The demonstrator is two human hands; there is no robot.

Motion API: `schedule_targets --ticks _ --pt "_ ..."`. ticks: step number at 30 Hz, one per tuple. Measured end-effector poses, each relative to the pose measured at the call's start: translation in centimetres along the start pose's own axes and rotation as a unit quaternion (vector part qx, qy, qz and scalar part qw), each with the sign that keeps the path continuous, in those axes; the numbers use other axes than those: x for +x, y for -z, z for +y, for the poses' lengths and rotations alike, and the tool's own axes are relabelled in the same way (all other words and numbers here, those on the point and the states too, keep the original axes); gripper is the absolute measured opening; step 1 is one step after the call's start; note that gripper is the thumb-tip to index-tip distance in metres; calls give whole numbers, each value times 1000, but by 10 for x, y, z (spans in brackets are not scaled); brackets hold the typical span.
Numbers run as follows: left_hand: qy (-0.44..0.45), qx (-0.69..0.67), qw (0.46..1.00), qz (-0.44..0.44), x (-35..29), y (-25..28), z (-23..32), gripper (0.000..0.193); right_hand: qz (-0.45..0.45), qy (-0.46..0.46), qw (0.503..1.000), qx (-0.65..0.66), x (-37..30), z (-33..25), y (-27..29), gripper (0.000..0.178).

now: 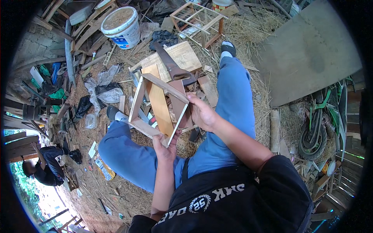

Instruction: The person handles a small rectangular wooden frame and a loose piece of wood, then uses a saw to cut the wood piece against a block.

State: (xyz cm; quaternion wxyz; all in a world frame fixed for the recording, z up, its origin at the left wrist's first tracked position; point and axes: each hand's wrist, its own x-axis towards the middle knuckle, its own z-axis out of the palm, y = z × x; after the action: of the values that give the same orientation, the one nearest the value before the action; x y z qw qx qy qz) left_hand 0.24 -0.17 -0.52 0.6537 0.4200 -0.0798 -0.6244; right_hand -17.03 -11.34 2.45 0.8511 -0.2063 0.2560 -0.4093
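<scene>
A four-sided frame of thin wooden strips is held up between my two hands, tilted above my lap. Fingers of my left hand are closed round its near corner. At the right-hand corner, my right hand grips the wood, thumb on top. Through the frame's opening shows a smooth yellow-brown board, with a darker brown board beside it. Just beyond lies a handsaw with a rusty blade and dark handle, resting partly on a pale wooden plank.
A white bucket and a slatted wooden rack stand ahead. Scrap wood and plastic bags litter the straw-strewn ground. At right are a large flat sheet and a green motorbike. Another person sits far left.
</scene>
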Motion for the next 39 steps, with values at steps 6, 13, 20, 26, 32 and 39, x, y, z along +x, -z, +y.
schedule_targets --ticks 6,13,20,26,32,39 --pt "5 -8 1000 24 1 0 -1 58 -15 2 1000 12 3 3 5 51" --pt "-1 -5 1000 19 1 3 -1 55 -18 -4 1000 12 2 1 2 51" --pt "-2 0 1000 16 0 -3 0 55 -14 -3 1000 8 2 2 4 50" --pt "7 2 1000 20 1 2 -2 57 6 13 1000 -21 4 6 9 50" --pt "1 0 1000 22 0 -3 -1 56 -13 6 1000 1 2 3 6 54" --pt "6 2 1000 20 0 -1 -1 53 -20 -5 1000 3 -7 -9 -9 55"
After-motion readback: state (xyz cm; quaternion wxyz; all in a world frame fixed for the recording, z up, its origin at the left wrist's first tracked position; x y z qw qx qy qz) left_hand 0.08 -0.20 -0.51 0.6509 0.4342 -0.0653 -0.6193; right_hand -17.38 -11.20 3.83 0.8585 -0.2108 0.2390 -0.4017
